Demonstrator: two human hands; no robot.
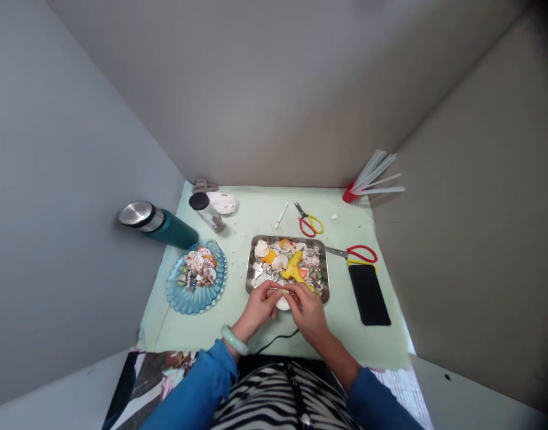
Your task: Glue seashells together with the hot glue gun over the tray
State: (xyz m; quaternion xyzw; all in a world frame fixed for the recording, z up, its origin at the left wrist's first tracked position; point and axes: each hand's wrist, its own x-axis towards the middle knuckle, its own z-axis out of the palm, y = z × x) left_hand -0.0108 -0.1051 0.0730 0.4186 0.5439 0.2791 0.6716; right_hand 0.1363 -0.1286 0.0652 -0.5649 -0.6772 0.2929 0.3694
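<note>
My left hand (261,306) and my right hand (308,312) meet at the near edge of a metal tray (251,276) filled with seashells and a yellow glue gun (295,267). Both hands pinch a thin small item between their fingertips, above a white shell (282,304); I cannot make out what the item is. A pale green bangle (233,340) sits on my left wrist. The glue gun's black cord (274,342) runs towards me.
A blue glass dish (191,301) of shells lies left of the tray. A teal flask (160,225) and a small jar (205,209) stand behind it. Two pairs of red scissors (310,221) (359,254), a black phone (369,294) and a red cup of glue sticks (351,193) are on the right.
</note>
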